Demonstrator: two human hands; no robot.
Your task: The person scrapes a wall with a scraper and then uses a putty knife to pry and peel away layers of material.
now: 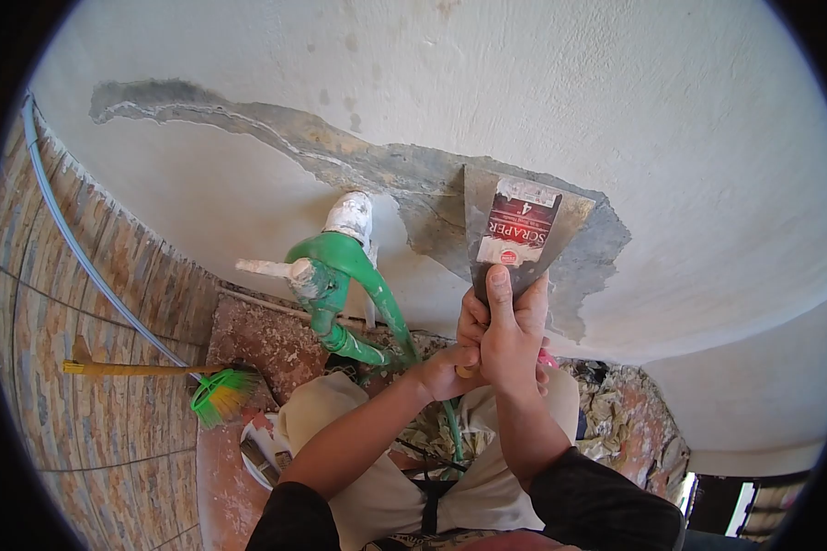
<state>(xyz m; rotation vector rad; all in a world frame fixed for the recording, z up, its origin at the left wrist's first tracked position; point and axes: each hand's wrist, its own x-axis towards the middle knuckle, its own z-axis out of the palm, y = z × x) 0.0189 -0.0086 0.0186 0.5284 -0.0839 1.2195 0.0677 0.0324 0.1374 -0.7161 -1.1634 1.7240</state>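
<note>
Both my hands grip one wide metal scraper (pixel 521 223) with a red and white "SCRAPER" label on its blade. My right hand (pixel 513 332) wraps the handle, thumb pressed up onto the blade. Below and to its left, my left hand (pixel 452 364) clasps the handle's end. The blade lies flat against a white plastered wall (pixel 671 119), over a grey patch (pixel 432 197) where the plaster has come off. That bare strip runs up and left across the wall.
A green pipe with a plaster-spattered tap (pixel 335 275) juts from the wall left of the scraper. A broom with green and yellow bristles (pixel 219 390) lies on the tiled floor (pixel 92 367). Plaster rubble (pixel 625 404) covers the reddish floor. My knees (pixel 340 413) are below.
</note>
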